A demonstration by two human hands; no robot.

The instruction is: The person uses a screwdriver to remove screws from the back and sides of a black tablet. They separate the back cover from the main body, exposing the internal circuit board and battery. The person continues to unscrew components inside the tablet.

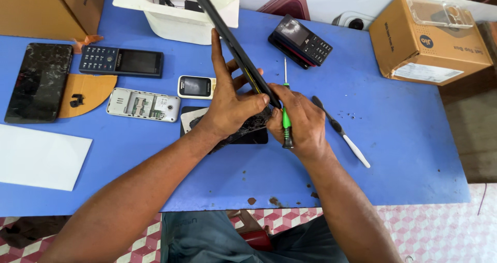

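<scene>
The left hand (228, 105) hides the cracked black panel's (248, 131) middle; the tablet's (233, 40) top is cut off.

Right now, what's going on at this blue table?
A person is working on a thin dark tablet stood on edge over the blue table. The left hand steadies it, and the right hand grips a green-handled screwdriver at its lower corner. Keypad phones, an opened phone body, a cracked screen and a brush lie around.
</scene>
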